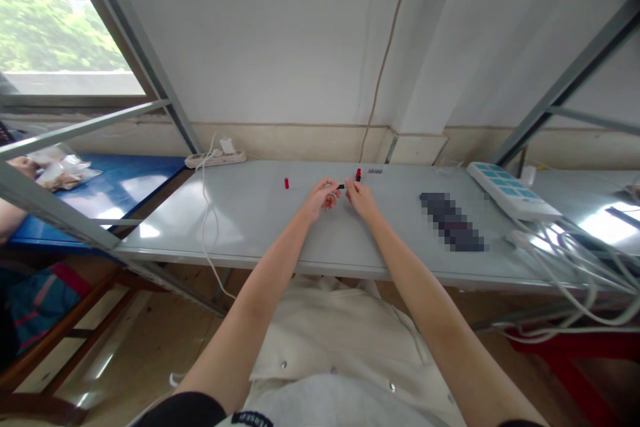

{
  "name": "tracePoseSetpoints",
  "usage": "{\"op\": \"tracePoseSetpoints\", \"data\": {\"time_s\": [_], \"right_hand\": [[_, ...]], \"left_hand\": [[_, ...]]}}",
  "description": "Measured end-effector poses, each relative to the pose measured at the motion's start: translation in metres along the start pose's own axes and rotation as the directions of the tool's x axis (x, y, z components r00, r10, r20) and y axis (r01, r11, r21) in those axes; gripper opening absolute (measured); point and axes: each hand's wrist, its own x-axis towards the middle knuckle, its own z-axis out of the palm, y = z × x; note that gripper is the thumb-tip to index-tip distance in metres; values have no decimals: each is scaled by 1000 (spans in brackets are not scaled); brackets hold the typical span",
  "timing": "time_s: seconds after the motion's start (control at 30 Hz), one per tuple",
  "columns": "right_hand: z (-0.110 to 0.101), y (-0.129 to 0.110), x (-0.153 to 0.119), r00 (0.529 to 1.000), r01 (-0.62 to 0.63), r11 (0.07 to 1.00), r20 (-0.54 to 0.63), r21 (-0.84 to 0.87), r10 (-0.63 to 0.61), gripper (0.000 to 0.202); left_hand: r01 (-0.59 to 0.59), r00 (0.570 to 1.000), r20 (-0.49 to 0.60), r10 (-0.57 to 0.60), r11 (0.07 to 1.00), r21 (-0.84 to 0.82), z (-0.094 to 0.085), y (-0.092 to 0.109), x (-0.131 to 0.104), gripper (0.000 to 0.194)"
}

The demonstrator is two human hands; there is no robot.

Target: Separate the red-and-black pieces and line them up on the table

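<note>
Both hands meet over the middle of the grey table (pixel 250 213). My left hand (pixel 324 197) has its fingers closed on one end of a small black piece (pixel 341 187). At the other end of that piece is my right hand (pixel 356 193), its fingers pinched together. Just behind my right hand stands a small red and black object (pixel 359 174). A short red cylinder (pixel 287 183) stands to the left of my hands. Several small dark items (pixel 375 171) lie in a row to the right, near the wall side.
A white power strip (pixel 216 159) with a cable sits at the back left. A blurred dark object (pixel 453 221) lies right of my hands. Farther right is a large white power strip (pixel 513 192) with cables. Metal frame posts flank the table; a person's arm (pixel 11 217) shows far left.
</note>
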Motion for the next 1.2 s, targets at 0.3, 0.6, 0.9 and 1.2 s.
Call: {"op": "tracePoseSetpoints", "data": {"time_s": [0.3, 0.6, 0.9, 1.2], "right_hand": [[2, 0, 0, 1000, -4, 997, 3, 73, 4, 53], [3, -1, 0, 998, -11, 990, 61, 137, 3, 41], [4, 0, 4, 994, -49, 964, 106, 260, 22, 35], [4, 7, 5, 993, 22, 975, 105, 220, -46, 42]], "left_hand": [[-1, 1000, -29, -1, 996, -84, -2, 0, 3, 30], [-41, 995, -98, 32, 995, -87, -4, -3, 6, 31], [-69, 976, -211, 49, 994, -90, -8, -6, 9, 27], [-92, 985, -149, 85, 995, -38, -7, -4, 7, 27]]}}
